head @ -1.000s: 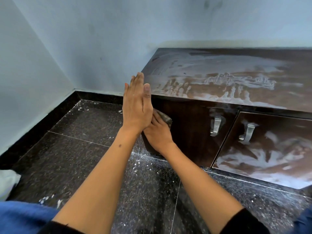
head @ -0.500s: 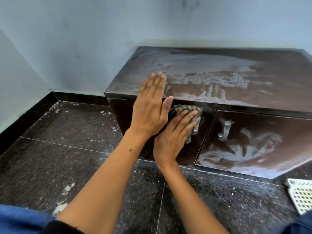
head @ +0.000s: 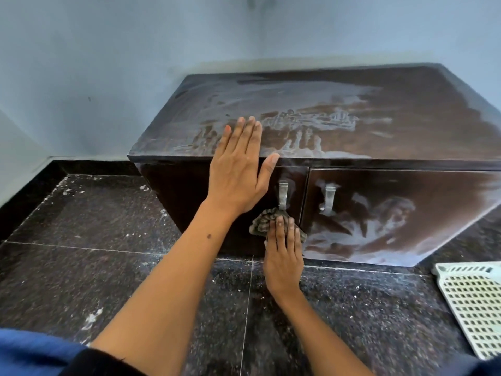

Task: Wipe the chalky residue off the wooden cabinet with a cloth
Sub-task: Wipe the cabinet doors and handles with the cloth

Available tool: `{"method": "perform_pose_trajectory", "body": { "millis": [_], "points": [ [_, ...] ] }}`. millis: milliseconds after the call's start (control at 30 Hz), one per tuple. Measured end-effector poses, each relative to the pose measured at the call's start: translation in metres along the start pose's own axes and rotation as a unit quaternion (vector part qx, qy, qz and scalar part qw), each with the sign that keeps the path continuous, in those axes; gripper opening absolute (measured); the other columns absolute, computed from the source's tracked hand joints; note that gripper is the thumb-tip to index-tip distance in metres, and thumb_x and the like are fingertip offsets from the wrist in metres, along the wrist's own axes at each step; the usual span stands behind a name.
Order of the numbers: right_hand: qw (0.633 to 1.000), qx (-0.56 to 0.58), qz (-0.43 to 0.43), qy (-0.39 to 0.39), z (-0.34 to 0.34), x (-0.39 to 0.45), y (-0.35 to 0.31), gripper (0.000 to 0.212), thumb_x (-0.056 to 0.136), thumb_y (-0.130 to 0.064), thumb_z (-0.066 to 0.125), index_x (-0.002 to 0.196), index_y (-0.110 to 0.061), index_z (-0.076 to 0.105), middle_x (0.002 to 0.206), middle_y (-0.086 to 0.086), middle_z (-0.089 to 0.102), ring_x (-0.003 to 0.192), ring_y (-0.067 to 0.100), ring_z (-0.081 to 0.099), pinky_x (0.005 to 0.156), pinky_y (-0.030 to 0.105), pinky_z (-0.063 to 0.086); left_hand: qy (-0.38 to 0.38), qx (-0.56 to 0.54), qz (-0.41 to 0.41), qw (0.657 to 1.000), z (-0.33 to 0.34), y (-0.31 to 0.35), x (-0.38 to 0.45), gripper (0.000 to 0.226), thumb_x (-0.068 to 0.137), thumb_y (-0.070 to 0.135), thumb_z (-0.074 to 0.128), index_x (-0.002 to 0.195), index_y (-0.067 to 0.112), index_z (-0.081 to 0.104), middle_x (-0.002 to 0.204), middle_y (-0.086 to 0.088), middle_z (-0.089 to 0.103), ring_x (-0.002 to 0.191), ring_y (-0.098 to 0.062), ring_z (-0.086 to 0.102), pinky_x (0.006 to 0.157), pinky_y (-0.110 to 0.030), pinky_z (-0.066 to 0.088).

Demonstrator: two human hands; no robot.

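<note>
A: Where do things stand?

B: The right hand [head: 283,256] lies flat, fingers straight and close together, pressing the cloth [head: 267,222] against the left door [head: 189,194] of the wooden cabinet [head: 406,137], just under its handle [head: 282,195]; the left hand [head: 240,169] is spread, fingers on the top near the front edge, thumb out to the side.

A: What could go wrong?

B: I'd judge the cloth may snag on that handle if the stroke goes upward; the left palm sits in chalky residue [head: 311,118] and could smear it onto wiped wood (or leave fresh prints); loosened powder may fall onto the already speckled floor [head: 95,261]; the right door [head: 393,226] and the top are heavily streaked, so most of the job seems left.

A: Anything you can't see?

B: The cabinet's right end runs out of view; the white basket [head: 477,302] is cut off at the edge; the left hand hides part of the left door; how soiled the cloth's working face is, I cannot tell.
</note>
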State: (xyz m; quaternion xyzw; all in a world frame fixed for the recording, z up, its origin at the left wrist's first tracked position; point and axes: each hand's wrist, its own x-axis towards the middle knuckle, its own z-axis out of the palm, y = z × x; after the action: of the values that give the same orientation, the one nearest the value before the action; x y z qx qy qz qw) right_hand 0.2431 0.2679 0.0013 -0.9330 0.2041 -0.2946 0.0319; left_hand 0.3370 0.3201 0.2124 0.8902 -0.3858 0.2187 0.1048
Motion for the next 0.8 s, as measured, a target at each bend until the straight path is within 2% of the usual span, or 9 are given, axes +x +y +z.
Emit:
{"method": "perform_pose_trajectory", "body": {
  "millis": [67, 133, 267, 333, 433, 567, 633, 767, 800],
  "points": [
    [0.998, 0.023, 0.062, -0.022, -0.003, -0.003, 0.006, 0.058, 0.091, -0.031, 0.038, 0.139, -0.001, 0.026, 0.147, 0.015, 0.028, 0.144, 0.032, 0.004, 0.115, 0.044, 0.022, 0.0, 0.004, -0.004, 1.0, 0.0, 0.002, 0.0, 0.067, 0.095, 0.047, 0.019, 0.147, 0.004, 0.024, 0.154, -0.011, 0.023, 0.145, -0.021, 0.012, 0.119, -0.035, 0.003],
    [0.996, 0.031, 0.08, -0.027, -0.008, -0.004, 0.013, 0.065, 0.09, -0.041, 0.034, 0.138, 0.003, 0.028, 0.145, 0.021, 0.03, 0.137, 0.037, 0.027, 0.105, 0.047, 0.037, 0.004, 0.003, -0.01, 1.0, 0.001, 0.005, 0.0, 0.067, 0.095, 0.047, 0.019, 0.147, 0.004, 0.024, 0.154, -0.011, 0.023, 0.145, -0.021, 0.012, 0.119, -0.034, 0.001],
    [0.996, 0.026, 0.077, 0.029, -0.015, 0.007, 0.006, 0.082, 0.088, -0.053, 0.038, 0.141, 0.007, 0.02, 0.145, 0.029, 0.024, 0.133, 0.042, 0.031, 0.1, 0.046, 0.042, 0.017, 0.012, -0.029, 0.999, 0.005, 0.007, 0.0, 0.068, 0.095, 0.049, 0.017, 0.146, 0.005, 0.025, 0.154, -0.01, 0.023, 0.145, -0.021, 0.012, 0.118, -0.032, -0.003],
    [0.992, 0.04, 0.092, 0.078, -0.022, 0.024, 0.001, 0.089, 0.086, -0.046, 0.053, 0.145, 0.007, 0.012, 0.141, 0.025, 0.023, 0.124, 0.035, 0.035, 0.094, 0.042, 0.047, 0.022, 0.014, -0.03, 0.999, 0.005, 0.008, 0.0, 0.071, 0.095, 0.051, 0.012, 0.146, 0.005, 0.025, 0.155, -0.01, 0.023, 0.145, -0.021, 0.011, 0.117, -0.032, -0.003],
    [0.981, 0.06, 0.085, 0.164, -0.035, 0.043, 0.007, 0.075, 0.079, -0.011, 0.073, 0.138, 0.007, 0.03, 0.134, 0.019, 0.031, 0.115, 0.026, 0.042, 0.086, 0.035, 0.049, 0.024, 0.013, -0.03, 0.999, 0.005, 0.009, 0.0, 0.074, 0.092, 0.053, 0.007, 0.146, 0.005, 0.024, 0.155, -0.01, 0.022, 0.145, -0.021, 0.011, 0.117, -0.032, -0.003],
    [0.953, 0.21, 0.08, 0.204, -0.047, 0.035, 0.009, 0.052, 0.081, 0.001, 0.057, 0.131, 0.008, 0.044, 0.131, 0.012, 0.032, 0.121, 0.023, 0.039, 0.106, 0.032, 0.035, 0.022, 0.013, -0.032, 0.999, 0.005, 0.009, 0.0, 0.075, 0.091, 0.053, 0.006, 0.147, 0.006, 0.023, 0.156, -0.01, 0.02, 0.146, -0.02, 0.009, 0.118, -0.033, -0.004],
    [0.899, 0.356, 0.163, 0.199, -0.062, 0.033, 0.0, 0.05, 0.079, -0.008, 0.049, 0.127, 0.005, 0.046, 0.125, 0.009, 0.04, 0.117, 0.017, 0.043, 0.104, 0.028, 0.036, 0.023, 0.011, -0.03, 0.999, 0.005, 0.009, 0.0, 0.075, 0.092, 0.053, 0.007, 0.147, 0.005, 0.023, 0.156, -0.01, 0.02, 0.146, -0.02, 0.009, 0.118, -0.033, -0.003],
    [0.679, 0.571, 0.398, 0.231, -0.101, 0.051, -0.02, 0.04, 0.075, -0.012, 0.048, 0.111, -0.028, 0.054, 0.098, -0.011, 0.063, 0.088, -0.006, 0.058, 0.08, 0.014, 0.047, 0.02, 0.01, -0.029, 0.999, 0.004, 0.008, 0.0, 0.076, 0.091, 0.054, 0.006, 0.147, 0.006, 0.024, 0.156, -0.009, 0.019, 0.146, -0.02, 0.008, 0.118, -0.034, -0.003],
    [0.652, 0.592, 0.411, 0.235, -0.108, 0.054, -0.02, 0.037, 0.075, -0.011, 0.048, 0.103, -0.034, 0.055, 0.09, -0.017, 0.063, 0.082, -0.01, 0.058, 0.074, 0.009, 0.045, 0.019, 0.009, -0.029, 0.999, 0.004, 0.007, 0.0, 0.077, 0.091, 0.055, 0.006, 0.147, 0.006, 0.024, 0.156, -0.01, 0.019, 0.146, -0.02, 0.008, 0.118, -0.034, -0.004]
  ]
}}
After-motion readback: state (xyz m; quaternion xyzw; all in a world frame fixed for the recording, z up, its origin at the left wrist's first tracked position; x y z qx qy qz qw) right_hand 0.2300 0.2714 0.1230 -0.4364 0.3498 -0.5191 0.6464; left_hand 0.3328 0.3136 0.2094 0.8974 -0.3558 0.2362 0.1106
